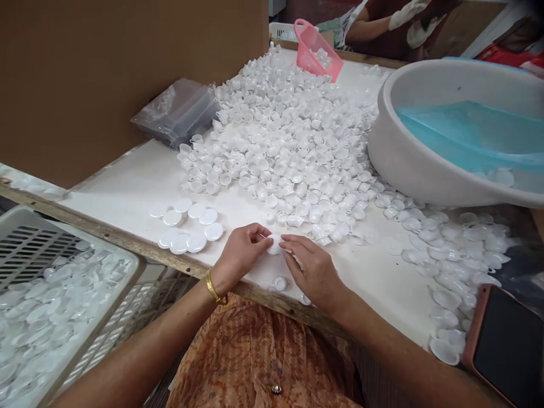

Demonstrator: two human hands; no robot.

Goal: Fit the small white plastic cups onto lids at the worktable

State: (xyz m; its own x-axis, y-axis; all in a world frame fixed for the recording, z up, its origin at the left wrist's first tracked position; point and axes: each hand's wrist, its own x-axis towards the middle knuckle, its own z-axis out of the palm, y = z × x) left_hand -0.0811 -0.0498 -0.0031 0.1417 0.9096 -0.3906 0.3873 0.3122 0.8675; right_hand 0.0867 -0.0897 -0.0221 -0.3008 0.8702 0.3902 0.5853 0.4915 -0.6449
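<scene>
White table (127,192) against a brown cardboard wall, big heap of small white plastic cups (293,153) behind. I see the left hand (240,252) and right hand (312,269) meeting near the table's front edge, fingers of both pinched on one small round white plastic piece (274,243). Flat white plastic discs (189,226) lie just left.

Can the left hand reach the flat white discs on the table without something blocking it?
Probably yes. The left hand shares a small white piece with the right hand, and only bare table separates it from the discs.
</scene>
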